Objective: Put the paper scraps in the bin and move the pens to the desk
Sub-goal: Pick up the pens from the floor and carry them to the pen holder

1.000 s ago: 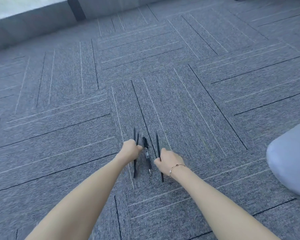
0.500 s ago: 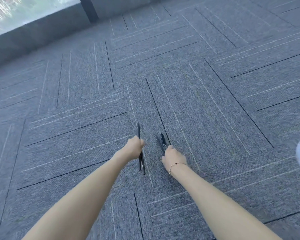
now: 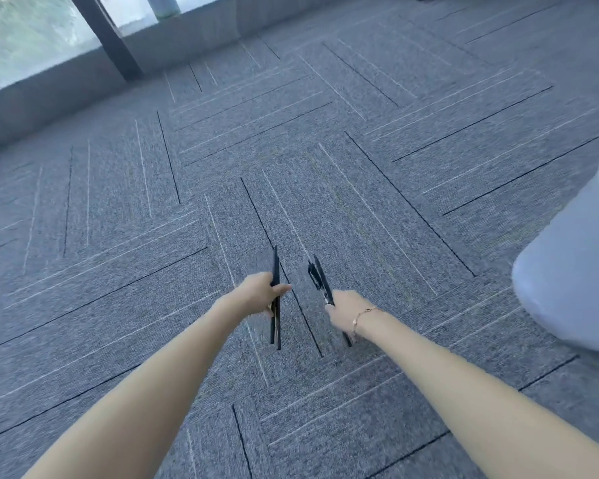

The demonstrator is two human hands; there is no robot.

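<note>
grey carpet tile floor (image 3: 325, 133), no desk in view. left hand (image 3: 260, 293) fist closed round two black pens (image 3: 275, 299); right hand (image 3: 348, 307) clamps another pair (image 3: 320, 280). pens light, stiff, slick; mid-barrel hold looks secure.

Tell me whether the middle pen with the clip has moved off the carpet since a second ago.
Yes. It lay on the carpet between the hands; now the right hand holds the clip pen lifted above it.
</note>
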